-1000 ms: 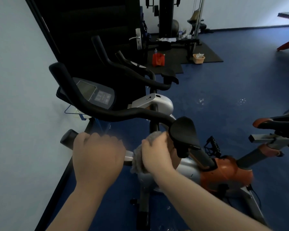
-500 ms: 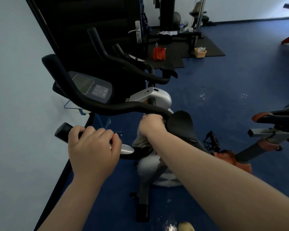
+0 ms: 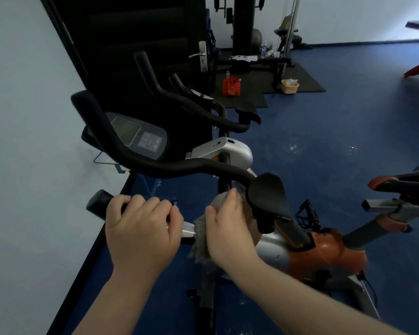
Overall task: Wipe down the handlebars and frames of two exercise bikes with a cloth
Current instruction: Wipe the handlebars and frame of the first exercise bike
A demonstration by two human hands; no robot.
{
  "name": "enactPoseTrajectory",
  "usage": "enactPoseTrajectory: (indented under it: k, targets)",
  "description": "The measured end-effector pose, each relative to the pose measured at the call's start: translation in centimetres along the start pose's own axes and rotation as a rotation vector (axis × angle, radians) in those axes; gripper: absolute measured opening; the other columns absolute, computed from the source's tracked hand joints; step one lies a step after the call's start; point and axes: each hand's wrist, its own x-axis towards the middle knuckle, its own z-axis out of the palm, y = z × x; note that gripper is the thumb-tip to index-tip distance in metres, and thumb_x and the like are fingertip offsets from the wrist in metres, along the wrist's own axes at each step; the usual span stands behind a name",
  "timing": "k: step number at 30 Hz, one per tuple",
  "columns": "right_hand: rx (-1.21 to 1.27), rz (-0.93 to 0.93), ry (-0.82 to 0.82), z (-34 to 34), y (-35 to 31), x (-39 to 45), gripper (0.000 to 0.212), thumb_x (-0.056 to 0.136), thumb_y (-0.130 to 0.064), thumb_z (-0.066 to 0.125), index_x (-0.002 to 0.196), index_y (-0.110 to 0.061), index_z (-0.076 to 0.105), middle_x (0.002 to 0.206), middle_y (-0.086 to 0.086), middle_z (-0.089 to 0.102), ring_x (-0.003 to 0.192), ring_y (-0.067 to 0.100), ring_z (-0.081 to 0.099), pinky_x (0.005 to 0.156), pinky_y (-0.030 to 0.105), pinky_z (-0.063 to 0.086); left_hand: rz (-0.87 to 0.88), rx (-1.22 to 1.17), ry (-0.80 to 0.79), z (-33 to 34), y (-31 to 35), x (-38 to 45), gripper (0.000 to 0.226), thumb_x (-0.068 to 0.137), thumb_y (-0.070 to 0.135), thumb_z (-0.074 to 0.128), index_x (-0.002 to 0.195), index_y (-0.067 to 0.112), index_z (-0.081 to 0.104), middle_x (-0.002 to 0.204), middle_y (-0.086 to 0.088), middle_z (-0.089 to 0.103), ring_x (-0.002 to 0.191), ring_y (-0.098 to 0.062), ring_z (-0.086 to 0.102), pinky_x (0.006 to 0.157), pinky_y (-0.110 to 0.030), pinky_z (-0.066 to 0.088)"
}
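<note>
The near exercise bike has black curved handlebars point(image 3: 155, 165), a console point(image 3: 136, 136) and a silver and orange frame point(image 3: 324, 257). My left hand point(image 3: 140, 228) is closed around the lower left grip point(image 3: 98, 204) of the handlebar. My right hand point(image 3: 230, 228) presses a grey cloth point(image 3: 201, 235) against the bar's centre, just below the black elbow pad point(image 3: 269, 197). A second bike's handlebars point(image 3: 194, 105) and silver housing point(image 3: 228, 148) stand right behind the first.
A pale wall point(image 3: 22, 141) runs along the left, with a dark door point(image 3: 136, 32) behind the bikes. A bike saddle point(image 3: 402, 182) juts in at right. Blue floor point(image 3: 324, 141) stretches right; a weight machine point(image 3: 252, 44), red bag point(image 3: 231, 87) and small basket point(image 3: 289, 86) sit far back.
My right hand with the cloth has slid back down from the upper centre of the bar to beside my left hand. The left hand keeps its grip.
</note>
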Motion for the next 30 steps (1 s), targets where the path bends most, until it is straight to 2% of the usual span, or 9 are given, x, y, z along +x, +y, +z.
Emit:
enactPoseTrajectory:
  k: [2, 4, 6, 9, 13, 15, 18, 21, 30]
  targets:
    - [0.059, -0.097, 0.139, 0.4, 0.3, -1.6, 0.051, 0.103, -0.032, 0.025, 0.149, -0.010, 0.020, 0.158, 0.001, 0.014, 0.145, 0.009, 0.003, 0.116, 0.022, 0.001, 0.007, -0.009, -0.002, 0.1, -0.1, 0.0, 0.040, 0.094, 0.025, 0.042, 0.057, 0.017, 0.052, 0.051, 0.004, 0.052, 0.054, -0.019, 0.046, 0.084, -0.037, 0.034]
    - [0.039, -0.249, 0.297, 0.9, -0.2, -2.5, 0.038, 0.102, -0.026, 0.025, 0.123, -0.016, 0.054, 0.132, -0.004, 0.052, 0.133, 0.012, 0.037, 0.115, 0.030, 0.022, 0.025, -0.081, 0.001, -0.2, -0.4, -0.1, 0.036, 0.096, 0.023, 0.040, 0.066, 0.018, 0.059, 0.063, 0.006, 0.061, 0.061, -0.017, 0.055, 0.090, -0.034, 0.032]
    - [-0.018, -0.360, 0.307, 1.0, -2.7, -2.6, 0.022, 0.095, -0.023, 0.038, 0.099, -0.023, 0.061, 0.091, -0.011, 0.060, 0.085, 0.011, 0.058, 0.088, 0.032, 0.048, 0.024, -0.304, 0.045, -0.9, -0.9, 0.0, 0.033, 0.095, 0.018, 0.040, 0.076, 0.017, 0.067, 0.084, 0.007, 0.070, 0.082, -0.013, 0.065, 0.099, -0.034, 0.030]
    - [0.012, -0.399, 0.264, 0.6, -6.0, -2.0, 0.008, 0.090, -0.028, 0.054, 0.096, -0.021, 0.055, 0.077, -0.007, 0.061, 0.060, 0.014, 0.058, 0.050, 0.030, 0.045, -0.024, -0.551, 0.127, -2.4, -2.2, 0.1, 0.029, 0.094, 0.013, 0.042, 0.085, 0.010, 0.070, 0.110, 0.001, 0.066, 0.113, -0.016, 0.060, 0.104, -0.048, 0.036]
    - [-0.055, -0.575, 0.127, -1.2, -2.8, -1.6, 0.034, 0.093, -0.039, 0.027, 0.121, -0.028, 0.043, 0.093, -0.009, 0.065, 0.072, 0.011, 0.062, 0.070, 0.033, 0.054, -0.251, -0.630, 0.144, -3.6, -4.7, -0.4, 0.028, 0.097, 0.011, 0.038, 0.108, 0.013, 0.064, 0.121, 0.002, 0.062, 0.122, -0.010, 0.053, 0.108, -0.038, 0.036]
    - [-0.144, -0.569, 0.172, -1.7, -1.2, -2.2, 0.010, 0.090, -0.032, 0.047, 0.097, -0.025, 0.051, 0.073, -0.009, 0.061, 0.058, 0.011, 0.058, 0.069, 0.034, 0.054, -0.356, -0.721, 0.090, -4.1, -5.1, -0.9, 0.031, 0.098, 0.011, 0.037, 0.118, 0.018, 0.060, 0.123, 0.009, 0.061, 0.121, -0.006, 0.054, 0.103, -0.020, 0.039]
    - [-0.250, -0.500, 0.144, -1.4, -4.8, -1.1, 0.030, 0.062, -0.024, 0.081, 0.075, -0.020, 0.054, 0.060, -0.004, 0.052, 0.039, 0.016, 0.049, 0.034, 0.023, 0.027, -0.486, -0.852, 0.072, -4.1, -4.1, -1.8, 0.037, 0.098, 0.011, 0.036, 0.127, 0.020, 0.057, 0.129, 0.019, 0.058, 0.125, -0.003, 0.051, 0.100, -0.011, 0.037]
    - [-0.262, -0.567, 0.071, -0.3, -10.2, 0.3, 0.017, 0.086, -0.021, 0.058, 0.099, -0.014, 0.049, 0.089, 0.003, 0.056, 0.062, 0.024, 0.059, 0.042, 0.025, 0.016, -0.627, -1.015, 0.098, -4.0, -3.1, -2.0, 0.039, 0.098, 0.018, 0.032, 0.130, 0.019, 0.056, 0.130, 0.020, 0.058, 0.126, -0.002, 0.050, 0.098, -0.008, 0.037]
    - [-0.278, -0.509, -0.003, -0.8, -5.9, 0.5, 0.020, 0.096, -0.024, 0.041, 0.116, -0.021, 0.043, 0.101, -0.001, 0.060, 0.082, 0.026, 0.062, 0.058, 0.035, 0.043, -0.566, -1.055, 0.064, -3.2, -2.9, -2.5, 0.046, 0.097, 0.025, 0.029, 0.140, 0.017, 0.044, 0.143, 0.008, 0.048, 0.135, -0.011, 0.041, 0.110, -0.022, 0.033]
